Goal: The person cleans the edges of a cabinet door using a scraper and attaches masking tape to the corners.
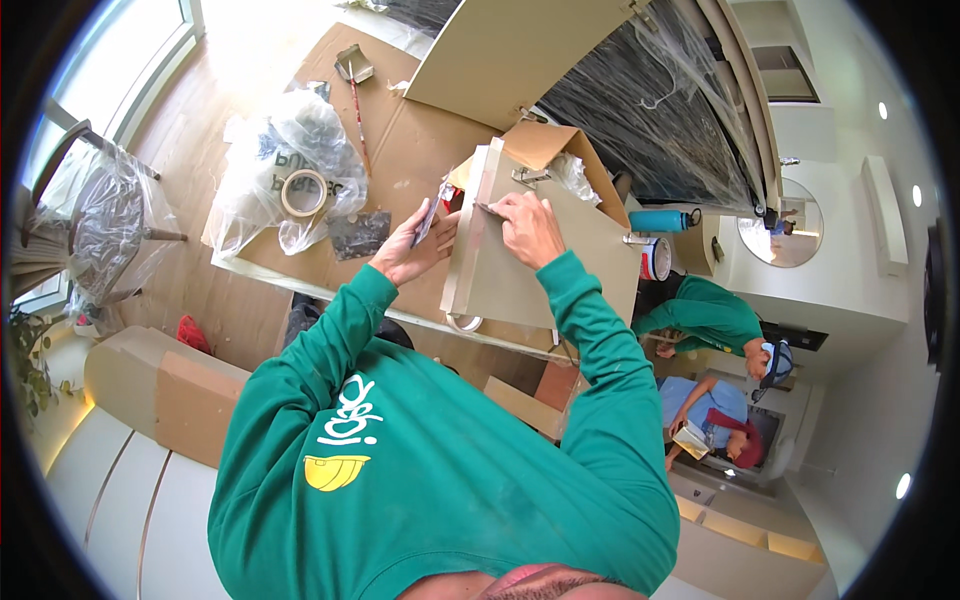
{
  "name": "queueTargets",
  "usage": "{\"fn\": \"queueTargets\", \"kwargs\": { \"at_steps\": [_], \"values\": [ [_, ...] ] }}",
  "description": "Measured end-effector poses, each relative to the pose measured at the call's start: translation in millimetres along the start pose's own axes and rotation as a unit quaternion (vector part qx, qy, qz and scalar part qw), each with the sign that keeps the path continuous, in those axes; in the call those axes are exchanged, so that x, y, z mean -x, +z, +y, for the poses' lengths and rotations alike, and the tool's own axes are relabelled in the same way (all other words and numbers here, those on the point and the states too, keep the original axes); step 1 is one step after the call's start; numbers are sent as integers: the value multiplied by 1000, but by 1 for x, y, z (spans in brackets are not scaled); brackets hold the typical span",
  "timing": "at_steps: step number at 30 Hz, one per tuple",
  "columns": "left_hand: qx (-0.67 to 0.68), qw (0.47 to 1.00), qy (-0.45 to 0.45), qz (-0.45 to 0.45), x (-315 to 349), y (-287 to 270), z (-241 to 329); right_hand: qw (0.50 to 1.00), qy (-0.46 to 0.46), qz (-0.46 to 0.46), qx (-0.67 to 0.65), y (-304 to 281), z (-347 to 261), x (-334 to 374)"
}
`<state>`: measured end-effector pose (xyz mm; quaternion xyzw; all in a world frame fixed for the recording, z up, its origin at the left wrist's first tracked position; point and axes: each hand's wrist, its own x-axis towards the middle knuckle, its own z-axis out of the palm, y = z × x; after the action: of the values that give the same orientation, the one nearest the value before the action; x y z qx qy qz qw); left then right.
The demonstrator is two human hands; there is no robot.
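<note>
A beige cabinet door panel (585, 255) leans toward me over the covered table, with a metal hinge (531, 178) near its far edge. Along its left side runs a narrow edge (466, 235) with pale, pinkish patches. Close to that edge, my right hand (532, 230) grips a small tool with a short greyish tip (487, 208); its exact kind is unclear. Just left of the panel, my left hand (412, 250) holds a thin, flat grey plate (427, 218) upright, fingers extended behind it. Something red shows between that plate and the panel, partly hidden.
Cardboard (400, 130) covers the table. On it lie a plastic bag (300, 140), a tape roll (303, 193) and a red-handled brush (358, 115). A blue bottle (660, 220) and can (656, 259) stand right. Two people work nearby; a plastic-wrapped chair (105, 225) stands left.
</note>
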<state>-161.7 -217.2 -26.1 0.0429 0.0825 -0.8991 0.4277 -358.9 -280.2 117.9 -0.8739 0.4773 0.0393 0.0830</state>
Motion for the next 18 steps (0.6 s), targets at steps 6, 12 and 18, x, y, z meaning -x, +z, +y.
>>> {"fn": "queueTargets", "kwargs": {
  "at_steps": [6, 12, 18],
  "values": [
    [-3, 1000, 3, -1, 2, 1, 0, 1000, -17, -15, -11, 1, -21, 29],
    [12, 999, 17, -28, -2, -8, -3, 998, -34, -44, 0, -2, -42, 53],
    [7, 999, 21, -32, 0, -16, 4, 984, 3, -18, -179, -57, -34, 62]
  ]
}}
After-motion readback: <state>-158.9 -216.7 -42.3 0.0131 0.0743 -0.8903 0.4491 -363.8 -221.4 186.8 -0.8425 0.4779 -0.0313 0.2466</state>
